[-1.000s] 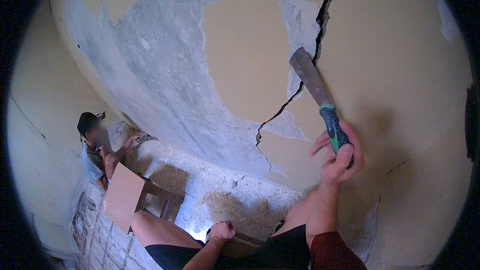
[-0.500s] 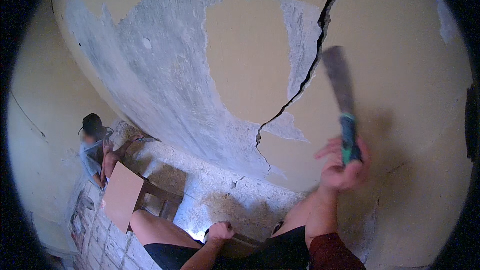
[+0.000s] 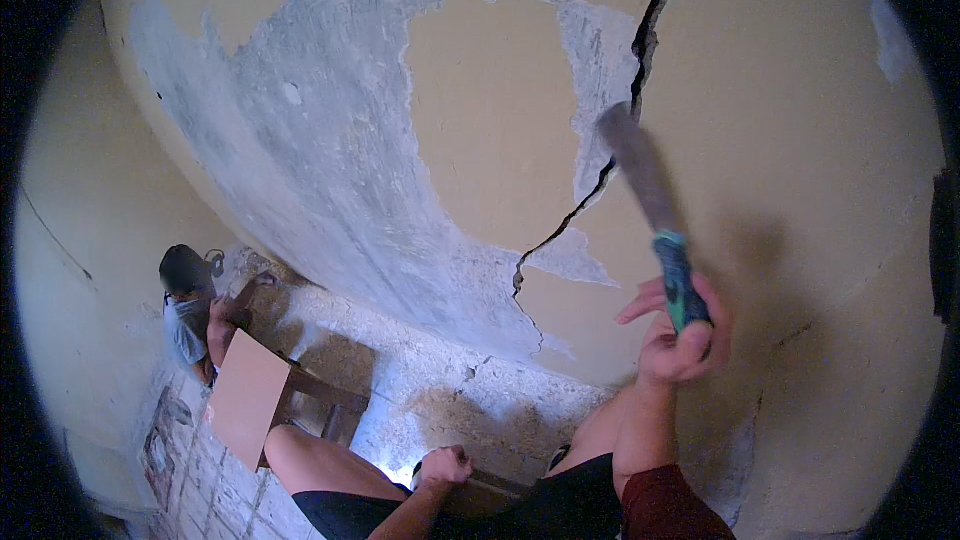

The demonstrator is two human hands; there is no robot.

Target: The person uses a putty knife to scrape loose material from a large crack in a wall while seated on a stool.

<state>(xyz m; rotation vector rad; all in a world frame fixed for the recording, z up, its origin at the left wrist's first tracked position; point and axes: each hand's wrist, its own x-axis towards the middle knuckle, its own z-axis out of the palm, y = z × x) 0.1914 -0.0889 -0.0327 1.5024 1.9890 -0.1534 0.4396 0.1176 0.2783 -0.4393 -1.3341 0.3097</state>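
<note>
My right hand (image 3: 683, 335) is wrapped round the dark-and-green handle of a scraper (image 3: 645, 180). The scraper's long dull blade points up and left, its tip over the jagged black crack (image 3: 585, 202) in the wall; whether it touches the wall I cannot tell. Around the crack, beige paint (image 3: 490, 120) borders bare grey plaster (image 3: 320, 110). Low down, between my thighs, my left hand (image 3: 443, 465) is closed in a fist beside a dark bar (image 3: 500, 483). What that fist holds, if anything, is hidden.
A stool or chair with a tan panel (image 3: 250, 400) and dark wooden legs stands by my left knee. Beyond it, another person (image 3: 190, 325) in a cap sits low near the wall's foot. Rough, light floor (image 3: 470, 410) runs along the wall, with tiles (image 3: 215, 480) at the left.
My right hand has tilted the scraper leftward, bringing the blade tip from right of the crack to over it. The other person has shifted posture and the head has turned. My left hand stays low.
</note>
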